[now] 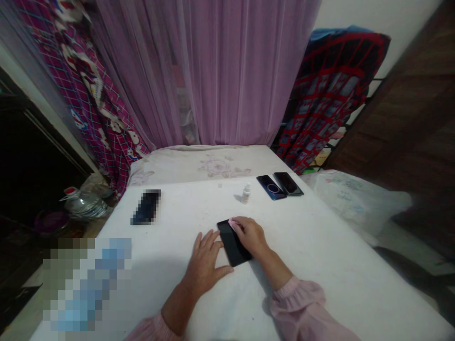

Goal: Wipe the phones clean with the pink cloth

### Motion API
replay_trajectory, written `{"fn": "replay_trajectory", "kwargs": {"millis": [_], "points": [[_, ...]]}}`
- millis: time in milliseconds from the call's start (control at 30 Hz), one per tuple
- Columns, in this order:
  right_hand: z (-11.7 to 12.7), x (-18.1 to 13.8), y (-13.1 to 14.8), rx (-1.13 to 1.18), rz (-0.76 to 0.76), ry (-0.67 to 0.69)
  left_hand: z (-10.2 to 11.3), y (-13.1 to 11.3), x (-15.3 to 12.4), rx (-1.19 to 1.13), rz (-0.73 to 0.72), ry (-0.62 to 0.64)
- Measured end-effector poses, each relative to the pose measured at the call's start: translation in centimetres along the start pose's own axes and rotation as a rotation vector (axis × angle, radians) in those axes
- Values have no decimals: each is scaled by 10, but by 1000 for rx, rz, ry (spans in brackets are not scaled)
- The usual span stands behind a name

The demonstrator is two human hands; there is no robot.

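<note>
A black smartphone lies flat and slightly turned on the white-covered table, its dark screen facing up. My left hand rests spread on the cloth, fingertips at the phone's left edge and thumb by its near corner. Bunched in the closed fingers of my right hand is a small pink cloth, pressed to the upper part of the screen. Part of the phone's right side is hidden beneath that hand. Beyond the phone stands a small white bottle.
Two dark phones lie side by side at the back right. Pixelated patches cover a dark object and a bluish one on the left. A purple curtain hangs behind the table; a plastic bag is at right.
</note>
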State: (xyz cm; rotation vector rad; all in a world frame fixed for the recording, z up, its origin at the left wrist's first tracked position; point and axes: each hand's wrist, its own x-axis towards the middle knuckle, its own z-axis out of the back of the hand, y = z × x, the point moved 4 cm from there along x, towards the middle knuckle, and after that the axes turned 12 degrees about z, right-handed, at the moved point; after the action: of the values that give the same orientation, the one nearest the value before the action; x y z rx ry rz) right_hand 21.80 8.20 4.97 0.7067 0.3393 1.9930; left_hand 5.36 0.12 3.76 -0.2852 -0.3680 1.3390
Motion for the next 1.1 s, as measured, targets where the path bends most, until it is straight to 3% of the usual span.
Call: {"fn": "replay_trajectory", "kwargs": {"millis": [233,400,567,833,1100], "points": [[-15,30,6,90,7,186,4,-6,3,-10,-7,-17],[-14,38,9,161,-7,238,4,-8,10,-24,6,-64],[-2,23,-1,160,-53,246,5,-11,16,-20,29,-112],[27,-31,-31,262,-148,231,4,-12,16,-22,43,-139],[17,-10,-12,145,-104,181,14,-10,39,128,-82,-16]]}}
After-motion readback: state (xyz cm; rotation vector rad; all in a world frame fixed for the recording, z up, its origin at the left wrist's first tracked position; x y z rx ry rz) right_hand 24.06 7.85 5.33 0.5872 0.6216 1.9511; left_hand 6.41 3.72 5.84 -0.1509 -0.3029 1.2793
